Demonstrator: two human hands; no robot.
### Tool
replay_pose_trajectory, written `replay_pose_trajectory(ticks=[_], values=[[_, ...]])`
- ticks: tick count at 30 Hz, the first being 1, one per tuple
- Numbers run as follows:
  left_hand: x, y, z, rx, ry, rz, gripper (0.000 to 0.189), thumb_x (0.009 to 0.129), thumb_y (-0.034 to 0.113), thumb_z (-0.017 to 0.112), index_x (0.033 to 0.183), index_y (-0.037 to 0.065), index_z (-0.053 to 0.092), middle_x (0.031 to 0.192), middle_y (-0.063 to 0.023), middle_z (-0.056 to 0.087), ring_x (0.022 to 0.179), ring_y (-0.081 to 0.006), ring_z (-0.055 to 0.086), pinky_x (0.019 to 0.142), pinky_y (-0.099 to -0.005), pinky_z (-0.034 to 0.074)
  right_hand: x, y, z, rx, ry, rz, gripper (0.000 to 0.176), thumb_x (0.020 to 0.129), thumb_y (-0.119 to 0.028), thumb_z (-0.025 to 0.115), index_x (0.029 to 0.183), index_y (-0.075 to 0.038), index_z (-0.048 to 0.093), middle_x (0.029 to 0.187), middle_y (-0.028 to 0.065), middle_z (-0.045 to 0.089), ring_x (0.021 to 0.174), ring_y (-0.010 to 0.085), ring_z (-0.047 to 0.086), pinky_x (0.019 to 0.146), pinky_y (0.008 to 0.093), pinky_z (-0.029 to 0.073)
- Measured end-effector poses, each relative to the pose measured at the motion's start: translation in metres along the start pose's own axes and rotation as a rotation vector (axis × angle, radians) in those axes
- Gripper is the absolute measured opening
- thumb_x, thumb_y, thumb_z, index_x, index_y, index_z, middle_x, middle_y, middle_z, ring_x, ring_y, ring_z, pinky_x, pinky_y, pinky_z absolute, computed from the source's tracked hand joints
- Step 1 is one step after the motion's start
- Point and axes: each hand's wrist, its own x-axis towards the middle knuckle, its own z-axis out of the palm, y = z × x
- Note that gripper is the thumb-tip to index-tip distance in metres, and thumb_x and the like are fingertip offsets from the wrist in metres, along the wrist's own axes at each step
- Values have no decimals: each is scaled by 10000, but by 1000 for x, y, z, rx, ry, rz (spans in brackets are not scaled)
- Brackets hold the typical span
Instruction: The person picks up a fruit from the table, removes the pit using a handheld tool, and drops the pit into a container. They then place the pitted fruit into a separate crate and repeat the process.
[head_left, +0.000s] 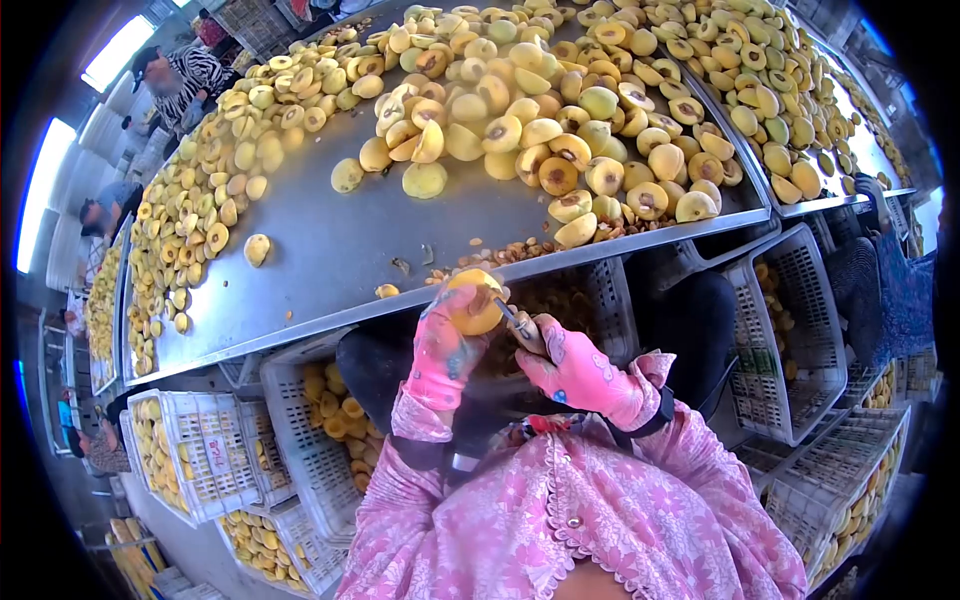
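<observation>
Red lettering (216, 453) blurs on crate (228, 485); left grip (444, 342) pinches fruit (474, 312), right grip (575, 368) clasps tool (530, 335).

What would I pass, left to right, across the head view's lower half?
Red-marked crate, crate of fruit, left hand with held fruit, right hand with tool, white crate, co-worker's blue clothing.

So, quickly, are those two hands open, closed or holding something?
Left hand: closed, holding a yellow fruit.
Right hand: closed, holding a handled tool toward the fruit.
</observation>
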Motion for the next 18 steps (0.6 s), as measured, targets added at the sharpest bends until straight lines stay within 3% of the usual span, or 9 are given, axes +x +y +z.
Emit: replay_pose_trajectory(ticks=[4, 7, 10, 13, 18], values=[[-12, -12, 7, 5, -64, 41, 431, 878, 211, 497, 1254, 6, 451, 1145, -182, 566, 998, -305, 584, 840, -458, 491, -10, -4, 1, -9, 39, 6, 238, 830, -153, 586, 968, -13, 452, 732, 243, 570, 715, 450, 564, 563, 437, 445], [-20, -19, 17, 5, -48, 120, 360, 905, 210, 518, 1174, -29, 505, 1081, -171, 593, 971, -256, 594, 875, -367, 475, -13, -2, 4, -12, 63, -13, 235, 838, -152, 579, 970, -12, 445, 732, 248, 571, 718, 454, 564, 561, 441, 445], [-24, -26, 21, 59, -14, 198, 390, 918, 263, 522, 1173, -32, 507, 1061, -168, 598, 941, -238, 595, 859, -344, 478, -17, 1, 7, -14, 90, -26, 229, 842, -148, 573, 975, -15, 442, 731, 245, 573, 722, 449, 569, 560, 442, 445], [-24, -35, 22, 135, 8, 269, 420, 937, 335, 490, 1191, 1, 507, 1085, -156, 592, 947, -249, 590, 824, -378, 495, -21, 3, 10, -31, 104, -14, 219, 846, -148, 569, 976, -22, 446, 740, 234, 578, 722, 439, 574, 563, 443, 445], [-26, -45, 30, 196, 83, 322, 406, 952, 340, 469, 1143, -14, 527, 1015, -147, 616, 881, -220, 605, 788, -333, 504, -21, 17, 15, -75, 79, -49, 214, 849, -152, 571, 971, -24, 451, 767, 230, 578, 714, 429, 573, 568, 448, 443]])
